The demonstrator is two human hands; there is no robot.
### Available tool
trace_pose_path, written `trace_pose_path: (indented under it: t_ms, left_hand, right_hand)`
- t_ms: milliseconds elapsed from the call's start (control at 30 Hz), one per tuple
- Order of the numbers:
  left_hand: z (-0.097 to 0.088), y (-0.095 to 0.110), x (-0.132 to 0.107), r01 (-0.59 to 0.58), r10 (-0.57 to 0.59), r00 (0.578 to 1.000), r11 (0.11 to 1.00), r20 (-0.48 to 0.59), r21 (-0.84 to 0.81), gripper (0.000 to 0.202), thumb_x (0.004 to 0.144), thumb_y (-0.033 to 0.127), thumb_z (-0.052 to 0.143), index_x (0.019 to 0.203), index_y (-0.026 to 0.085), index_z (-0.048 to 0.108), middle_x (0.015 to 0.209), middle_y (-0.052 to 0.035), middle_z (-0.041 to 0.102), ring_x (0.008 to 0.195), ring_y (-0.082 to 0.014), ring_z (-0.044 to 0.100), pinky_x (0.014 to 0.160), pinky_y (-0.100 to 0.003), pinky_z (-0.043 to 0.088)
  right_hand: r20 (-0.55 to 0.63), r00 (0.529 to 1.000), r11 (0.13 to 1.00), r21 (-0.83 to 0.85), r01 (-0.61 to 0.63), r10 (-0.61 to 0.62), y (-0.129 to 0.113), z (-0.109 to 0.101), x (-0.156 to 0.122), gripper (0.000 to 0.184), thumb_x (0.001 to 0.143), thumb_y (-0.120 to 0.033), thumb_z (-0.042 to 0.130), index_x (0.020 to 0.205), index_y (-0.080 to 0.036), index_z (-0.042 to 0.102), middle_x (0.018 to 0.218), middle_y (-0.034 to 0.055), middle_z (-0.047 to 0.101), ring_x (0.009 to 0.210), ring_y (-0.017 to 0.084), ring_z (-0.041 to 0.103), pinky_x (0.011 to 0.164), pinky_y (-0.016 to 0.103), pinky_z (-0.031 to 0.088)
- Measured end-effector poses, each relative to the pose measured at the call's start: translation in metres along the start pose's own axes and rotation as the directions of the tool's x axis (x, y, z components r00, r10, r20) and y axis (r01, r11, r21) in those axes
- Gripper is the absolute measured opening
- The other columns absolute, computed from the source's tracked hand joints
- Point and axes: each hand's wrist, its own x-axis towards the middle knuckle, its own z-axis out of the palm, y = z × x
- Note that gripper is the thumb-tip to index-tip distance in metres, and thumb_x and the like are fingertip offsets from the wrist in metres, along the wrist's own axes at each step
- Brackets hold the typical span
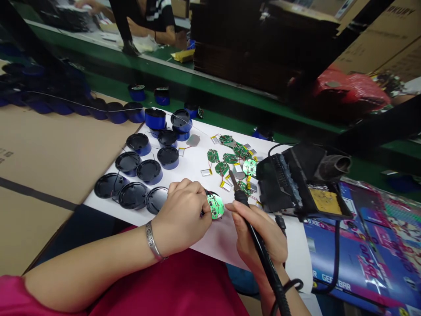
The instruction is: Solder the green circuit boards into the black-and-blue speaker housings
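Observation:
My left hand [182,215], with a silver bracelet at the wrist, is closed on a round green circuit board [215,206] that sits in a black round housing on the white sheet [197,164]. My right hand [259,239] grips a black soldering iron [253,228] like a pen. Its tip points up and away, just right of the board. A pile of several more green circuit boards with small silver batteries [235,164] lies a little beyond my hands.
Several round black and blue housings [144,166] stand left of my hands. A black soldering iron stand [299,182] with a yellow sponge sits to the right, on colourful printed boxes [368,245]. Brown cardboard [49,158] lies left. Another person works beyond the green conveyor [148,63].

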Motion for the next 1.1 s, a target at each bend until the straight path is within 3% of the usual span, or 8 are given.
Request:
trace_pose_path:
  t_ms: [167,333,467,667,933,1100]
  left_hand:
    - [0.000,0.000,-0.001,-0.007,0.007,1.000,1.000,0.004,0.006,0.017,0.081,0.018,0.061,0.067,0.020,0.069,0.090,-0.0034,0.066,0.095,-0.0239,0.055,0.086,-0.043,0.040]
    - [-0.004,-0.002,-0.002,-0.046,0.047,0.999,0.998,0.011,-0.035,0.010,0.081,0.017,0.063,0.076,0.021,0.071,0.112,-0.0071,0.062,0.111,-0.0259,0.053,0.096,-0.043,0.043]
    - [-0.008,-0.004,0.000,-0.109,0.110,0.991,0.994,0.080,-0.013,0.004,0.081,0.023,0.068,0.082,0.019,0.070,0.121,-0.0103,0.059,0.119,-0.0273,0.052,0.101,-0.041,0.045]
    - [-0.012,0.003,0.007,-0.100,0.080,0.982,0.989,0.172,0.109,0.012,0.084,0.027,0.068,0.086,0.016,0.067,0.118,-0.0127,0.059,0.106,-0.0280,0.060,0.094,-0.042,0.052]
    - [-0.009,0.003,0.013,-0.251,0.214,0.951,0.955,0.221,0.155,0.014,0.079,0.015,0.062,0.092,0.013,0.068,0.114,-0.0136,0.061,0.104,-0.0275,0.061,0.093,-0.039,0.054]
    - [-0.035,0.011,0.041,-0.336,0.284,0.931,0.912,0.229,0.234,0.011,0.076,0.017,0.064,0.085,0.013,0.069,0.111,-0.0128,0.062,0.104,-0.0266,0.062,0.093,-0.036,0.054]
  right_hand:
    - [0.013,0.997,0.995,-0.058,0.077,-0.077,0.006,0.007,-0.008,0.035,0.087,-0.003,0.064,0.120,-0.016,0.060,0.090,0.0055,0.075,0.079,0.015,0.071,0.072,0.027,0.060]
    - [0.016,0.996,0.996,-0.027,0.090,-0.090,0.009,0.010,-0.011,0.038,0.087,-0.002,0.061,0.123,-0.016,0.058,0.092,0.0072,0.074,0.081,0.015,0.071,0.071,0.028,0.060]
    - [0.009,0.997,0.997,-0.031,0.076,-0.076,0.010,0.012,-0.013,0.038,0.088,-0.004,0.061,0.123,-0.019,0.058,0.092,0.0059,0.075,0.080,0.016,0.071,0.070,0.028,0.060]
    - [-0.028,0.998,0.998,-0.008,0.055,-0.055,0.009,0.014,-0.014,0.039,0.088,-0.003,0.062,0.123,-0.018,0.059,0.091,0.0057,0.074,0.079,0.016,0.070,0.070,0.029,0.059]
    - [-0.048,0.997,0.998,-0.007,0.061,-0.061,0.012,0.009,-0.014,0.035,0.089,-0.002,0.057,0.122,-0.014,0.058,0.091,0.0080,0.074,0.080,0.016,0.070,0.071,0.028,0.060]
    - [-0.164,0.984,0.991,-0.123,0.046,-0.066,0.017,0.004,-0.020,0.036,0.090,-0.005,0.055,0.125,-0.013,0.056,0.097,0.0093,0.075,0.090,0.018,0.073,0.081,0.030,0.061]
